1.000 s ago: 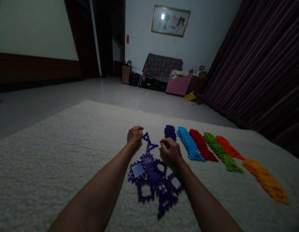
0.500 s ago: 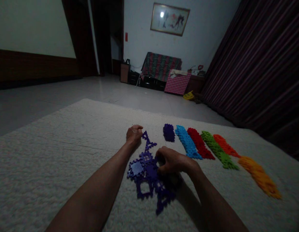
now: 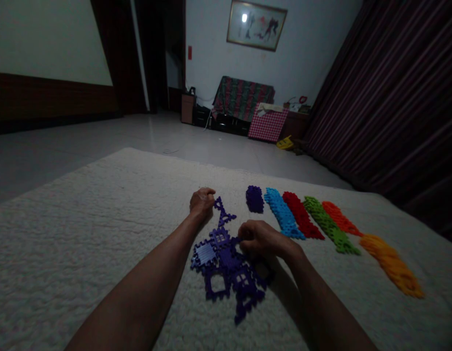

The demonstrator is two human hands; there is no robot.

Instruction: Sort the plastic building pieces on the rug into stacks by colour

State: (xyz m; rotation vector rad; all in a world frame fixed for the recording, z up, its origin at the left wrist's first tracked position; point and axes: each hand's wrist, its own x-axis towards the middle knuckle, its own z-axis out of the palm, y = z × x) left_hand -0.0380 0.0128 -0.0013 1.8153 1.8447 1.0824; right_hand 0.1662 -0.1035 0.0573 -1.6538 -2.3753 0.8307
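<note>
Purple interlocking pieces (image 3: 229,258), some square with window cutouts and some triangular, lie spread on the pale quilted mat between my arms. My left hand (image 3: 203,201) is closed at the far end of them, beside a purple triangular piece (image 3: 217,204); its fingertips are hidden, so what they grip cannot be made out. My right hand (image 3: 257,238) has its fingers curled in a pinch at the right edge of the purple pieces, on something too dark to make out. A ribbed, shiny purple square (image 3: 205,254) lies at the left of the group.
Rows of stacked pieces lie beyond my right hand: purple (image 3: 254,199), blue (image 3: 284,214), red (image 3: 302,217), green (image 3: 331,226), orange (image 3: 341,218) and yellow-orange (image 3: 392,265). The quilted mat (image 3: 102,219) ends at a tiled floor, with a dark curtain at the right.
My right hand has shifted slightly right and up, uncovering more of the windowed purple pieces below it. My left hand stays nearly where it was.
</note>
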